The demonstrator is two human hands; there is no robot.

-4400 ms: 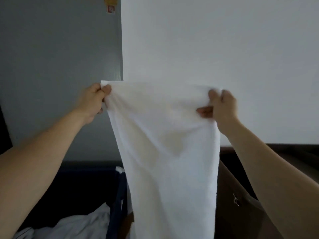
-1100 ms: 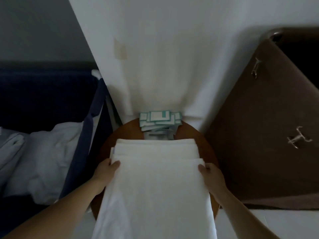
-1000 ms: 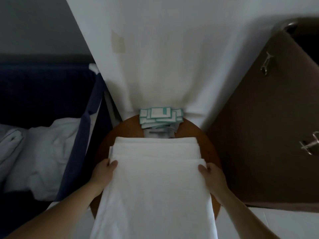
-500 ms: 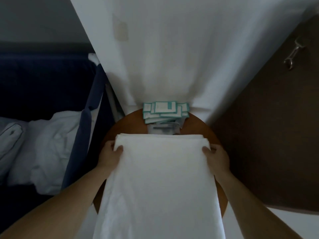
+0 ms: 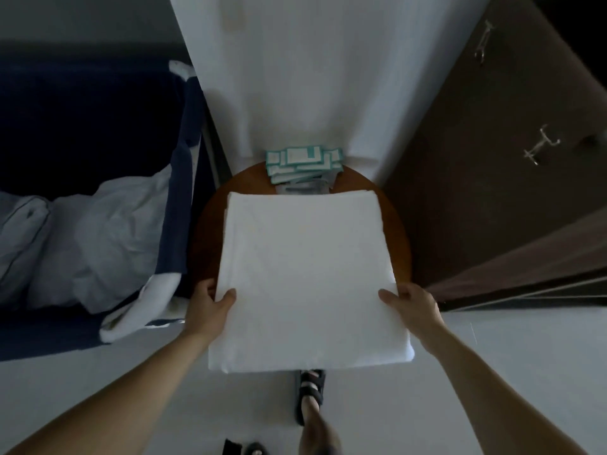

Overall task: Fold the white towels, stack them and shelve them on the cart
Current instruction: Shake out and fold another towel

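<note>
Our hands moved back from the far corners: left hand and right hand now pinch opposite sides of the white towel, lying on the bench, long axis away from us.

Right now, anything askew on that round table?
The folded white towel overhangs the near edge of the round table, held at its sides by left hand and right hand. Behind it, the teal-edged packets lie fanned, not squared.

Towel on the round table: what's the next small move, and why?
Probably fold the near end over to the far edge: the left hand and right hand grip the towel at its near sides, and that end overhangs the table.
</note>
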